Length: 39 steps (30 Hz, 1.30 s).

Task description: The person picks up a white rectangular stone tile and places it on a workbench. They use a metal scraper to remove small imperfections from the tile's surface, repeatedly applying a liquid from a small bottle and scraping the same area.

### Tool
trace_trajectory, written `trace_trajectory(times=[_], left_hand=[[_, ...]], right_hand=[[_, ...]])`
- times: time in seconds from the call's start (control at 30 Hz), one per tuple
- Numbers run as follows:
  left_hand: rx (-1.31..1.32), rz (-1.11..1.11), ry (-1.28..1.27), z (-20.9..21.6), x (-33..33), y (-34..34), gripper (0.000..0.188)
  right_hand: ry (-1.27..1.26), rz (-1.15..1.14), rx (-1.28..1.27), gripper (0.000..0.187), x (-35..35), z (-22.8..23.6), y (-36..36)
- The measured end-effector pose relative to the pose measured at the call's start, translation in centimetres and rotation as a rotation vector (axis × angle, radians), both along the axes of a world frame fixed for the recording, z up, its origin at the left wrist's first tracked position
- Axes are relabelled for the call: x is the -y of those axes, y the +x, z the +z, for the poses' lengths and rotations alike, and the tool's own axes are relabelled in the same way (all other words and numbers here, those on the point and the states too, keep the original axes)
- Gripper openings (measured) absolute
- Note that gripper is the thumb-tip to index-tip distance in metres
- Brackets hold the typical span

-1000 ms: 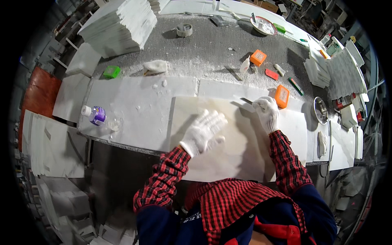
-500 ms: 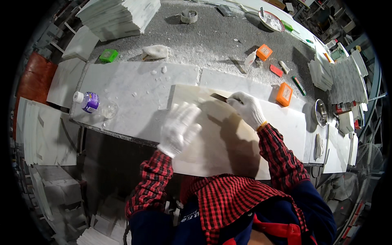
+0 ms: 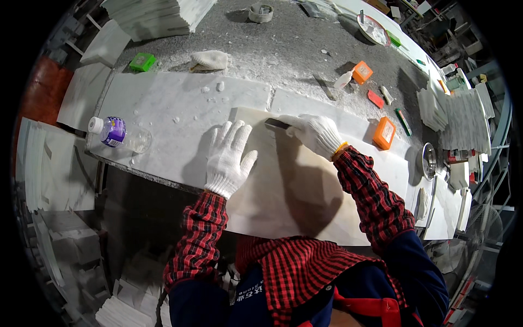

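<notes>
A pale, faintly tan stone slab (image 3: 256, 201) lies in front of me on the bench. My left hand (image 3: 229, 158), in a white knit glove, is spread flat with fingers apart at the slab's left edge. In my gloved right hand (image 3: 316, 135) is a thin dark scraper blade (image 3: 278, 124), its free end pointing left over the upper part of the slab. The hand covers the blade's other end. Whether the blade touches the stone I cannot tell. Shadows from my right arm fall across the slab.
A clear bottle with a purple label (image 3: 114, 132) lies on its side at left. Beyond are a green box (image 3: 142, 62), a folded white cloth (image 3: 209, 60), orange boxes (image 3: 384, 133) and a small white bottle (image 3: 342, 80). A metal bowl (image 3: 429, 161) stands right; stacked tiles (image 3: 466, 120) flank the bench.
My right hand has moved left with the scraper, which now lies flatter and shows more of its face. My left hand has shifted up slightly and spread its fingers. The view has tilted a little.
</notes>
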<state>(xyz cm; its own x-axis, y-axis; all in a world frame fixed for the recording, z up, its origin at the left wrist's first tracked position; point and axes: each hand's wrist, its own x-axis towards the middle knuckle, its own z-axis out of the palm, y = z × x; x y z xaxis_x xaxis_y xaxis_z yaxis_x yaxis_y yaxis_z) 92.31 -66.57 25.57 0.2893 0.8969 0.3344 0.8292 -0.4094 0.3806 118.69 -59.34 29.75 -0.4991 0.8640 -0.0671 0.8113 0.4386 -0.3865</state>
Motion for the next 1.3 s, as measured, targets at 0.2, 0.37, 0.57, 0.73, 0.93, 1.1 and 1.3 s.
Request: trace_trajectory(times=[0.2, 0.37, 0.57, 0.73, 0.93, 1.1, 1.3], left_hand=[[-0.003, 0.01, 0.006, -0.2, -0.1, 0.0, 0.057], [0.015, 0.014, 0.026, -0.5, -0.1, -0.3, 0.053], [0.058, 0.027, 0.006, 0.2, -0.2, -0.1, 0.049], [0.07, 0.032, 0.014, 0.1, -0.2, -0.2, 0.049], [0.062, 0.033, 0.02, -0.1, -0.1, -0.1, 0.049], [0.048, 0.039, 0.034, -0.4, -0.2, -0.3, 0.049], [0.075, 0.047, 0.056, -0.6, -0.2, -0.4, 0.049]], right_hand=[[0.039, 0.03, 0.007, 0.045, 0.3, 0.3, -0.8], [-0.022, 0.063, 0.041, 0.044, 0.4, 0.4, -0.9], [-0.046, 0.106, 0.037, 0.044, 1.2, 0.2, 0.1], [-0.027, 0.13, -0.061, 0.043, 1.5, -0.5, 0.8], [-0.03, 0.017, -0.082, 0.037, 1.7, -0.1, -0.5], [-0.042, 0.099, -0.009, 0.041, 1.4, -1.0, -0.3], [-0.167, 0.068, -0.045, 0.054, 3.8, 0.8, 0.2]])
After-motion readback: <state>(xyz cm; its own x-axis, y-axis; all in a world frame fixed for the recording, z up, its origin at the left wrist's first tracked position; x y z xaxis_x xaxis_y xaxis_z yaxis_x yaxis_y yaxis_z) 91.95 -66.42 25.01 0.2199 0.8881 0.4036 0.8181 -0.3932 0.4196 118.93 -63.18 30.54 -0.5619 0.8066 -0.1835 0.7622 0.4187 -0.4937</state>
